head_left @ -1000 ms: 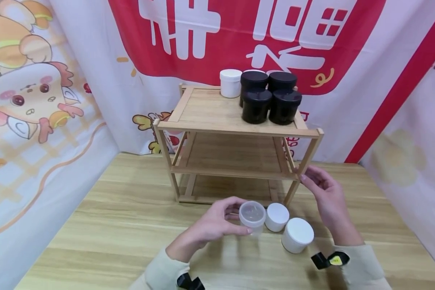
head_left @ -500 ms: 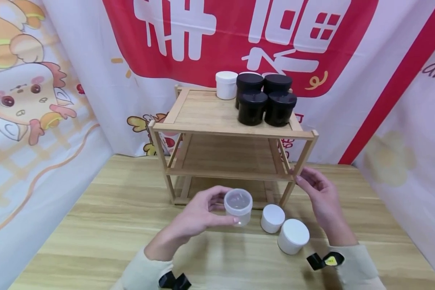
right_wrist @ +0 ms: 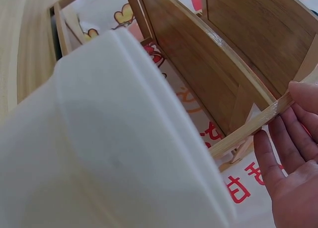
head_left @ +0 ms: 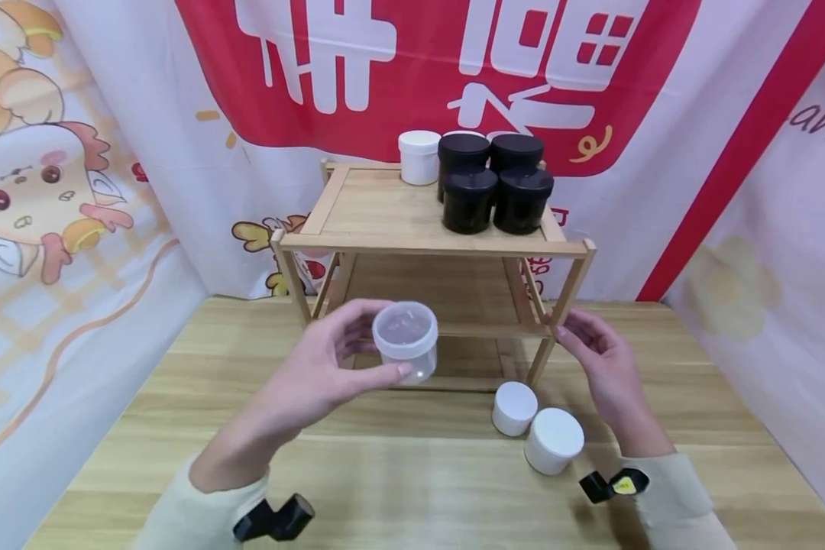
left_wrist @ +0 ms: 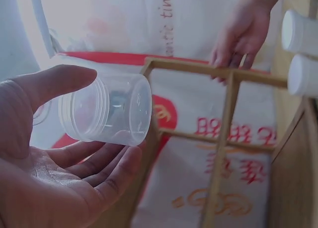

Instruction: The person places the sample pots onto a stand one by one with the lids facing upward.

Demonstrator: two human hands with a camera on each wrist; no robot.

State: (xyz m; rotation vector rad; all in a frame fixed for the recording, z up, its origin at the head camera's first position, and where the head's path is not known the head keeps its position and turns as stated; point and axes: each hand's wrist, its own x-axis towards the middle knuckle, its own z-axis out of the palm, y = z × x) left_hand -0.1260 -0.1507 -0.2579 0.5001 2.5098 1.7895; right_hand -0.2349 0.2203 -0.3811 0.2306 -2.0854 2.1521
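Note:
My left hand holds a clear plastic jar with a translucent lid between thumb and fingers, raised above the table in front of the shelf's left half. In the left wrist view the jar lies sideways across the picture, see-through, with nothing visible inside. At the three-tier wooden shelf, my right hand grips the right front post near the middle tier. The right wrist view shows the thumb on one side of the wood and the fingers on the other.
Two white lidded jars stand on the wooden table between the shelf and my right forearm. Several black jars are grouped on the top tier's right, with a white jar and other light lids behind. Printed cloth encloses the table.
My left hand has lifted the clear jar and carried it left, away from the two white jars. My right hand keeps its grip on the shelf post. The head view has shifted slightly.

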